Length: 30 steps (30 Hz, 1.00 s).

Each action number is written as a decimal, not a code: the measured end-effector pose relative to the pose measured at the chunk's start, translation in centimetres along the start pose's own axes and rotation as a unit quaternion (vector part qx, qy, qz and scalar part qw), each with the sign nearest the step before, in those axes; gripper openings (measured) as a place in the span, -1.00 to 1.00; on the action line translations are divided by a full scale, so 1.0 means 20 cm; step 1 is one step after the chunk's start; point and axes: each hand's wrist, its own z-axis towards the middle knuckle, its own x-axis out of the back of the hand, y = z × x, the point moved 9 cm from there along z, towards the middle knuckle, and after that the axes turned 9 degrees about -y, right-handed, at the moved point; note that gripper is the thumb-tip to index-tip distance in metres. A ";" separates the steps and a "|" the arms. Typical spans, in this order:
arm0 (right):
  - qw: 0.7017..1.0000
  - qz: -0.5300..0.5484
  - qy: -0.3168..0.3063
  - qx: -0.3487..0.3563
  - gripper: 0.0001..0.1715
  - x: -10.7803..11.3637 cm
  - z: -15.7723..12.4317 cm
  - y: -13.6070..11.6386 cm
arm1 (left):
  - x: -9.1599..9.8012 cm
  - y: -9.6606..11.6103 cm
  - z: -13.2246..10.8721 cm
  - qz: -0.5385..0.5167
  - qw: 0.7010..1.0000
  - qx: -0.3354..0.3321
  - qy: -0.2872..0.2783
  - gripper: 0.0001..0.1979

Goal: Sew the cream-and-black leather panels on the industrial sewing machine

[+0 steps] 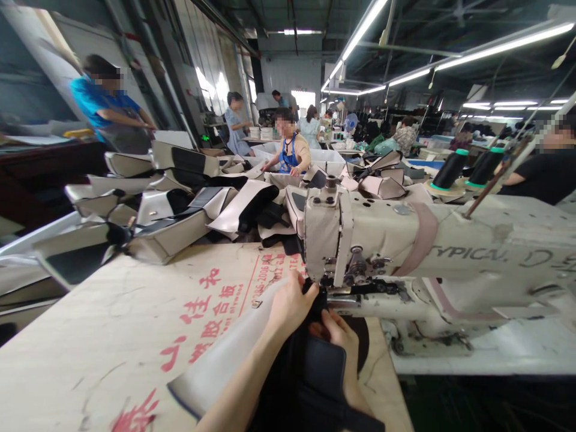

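I am watching the left hand (pixel 291 302) pressing down on a piece of work (pixel 315 366), fingers curled over its top edge right beneath the head of the sewing machine (pixel 360 240). The right hand (pixel 338 336) is lying just beside it, a little nearer to me, fingers closing on the dark part of the same piece, thumb on top. The piece is made of a pale grey panel joined to black padded fabric; it is lying on the surface (pixel 112 336) and running from the needle area back toward me, under both forearms. I am not able to see the needle itself, as the left hand and the black fabric are covering that spot, so whether the piece is sitting under the foot is probably so but not certain.

The surface is a pale board carrying red printed characters. The machine's cream arm is stretching off to the right, with lettering on its side. Behind it, two black thread cones (pixel 468 168) are standing on green bases. To the left and beyond, a heap of similar grey and black pieces (pixel 180 204) is covering the far end of the surface. Other people are working farther back: one in a blue top (pixel 110 111) at left, one in a blue apron (pixel 290 153) in the middle, one in black (pixel 544 171) at right.
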 end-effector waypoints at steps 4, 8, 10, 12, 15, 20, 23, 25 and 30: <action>1.000 -0.018 0.016 0.008 -0.56 0.02 0.01 0.02 | 0.00 0.00 0.02 0.002 1.000 -0.004 -0.001 -0.75; 0.999 -0.028 0.045 0.012 -0.52 0.02 0.00 0.04 | -0.01 0.01 0.04 0.004 1.000 -0.011 -0.010 -0.81; 0.998 -0.038 0.050 0.009 -0.52 0.02 0.01 0.04 | -0.01 0.01 0.05 0.007 1.000 -0.014 -0.008 -0.80; 0.997 -0.049 0.052 0.006 -0.53 0.01 0.02 0.03 | 0.00 0.01 0.06 0.012 1.000 -0.014 -0.005 -0.79; 0.997 -0.057 0.052 0.005 -0.54 0.01 0.02 0.00 | 0.00 0.01 0.07 0.017 1.000 -0.015 -0.005 -0.78; 0.997 -0.062 0.043 0.012 -0.62 0.01 -0.02 -0.10 | 0.01 0.01 0.08 0.016 1.000 -0.017 -0.003 -0.80; 0.997 -0.053 0.045 0.014 -0.61 0.01 -0.03 -0.12 | 0.01 0.01 0.09 0.010 1.000 -0.017 0.002 -0.81; 0.998 -0.043 0.051 0.008 -0.57 0.00 -0.02 -0.10 | 0.01 0.00 0.10 0.005 1.000 -0.017 0.005 -0.80; 0.997 -0.019 0.076 -0.002 -0.53 -0.01 0.03 0.00 | 0.02 0.01 0.11 -0.006 1.000 -0.017 0.004 -0.79</action>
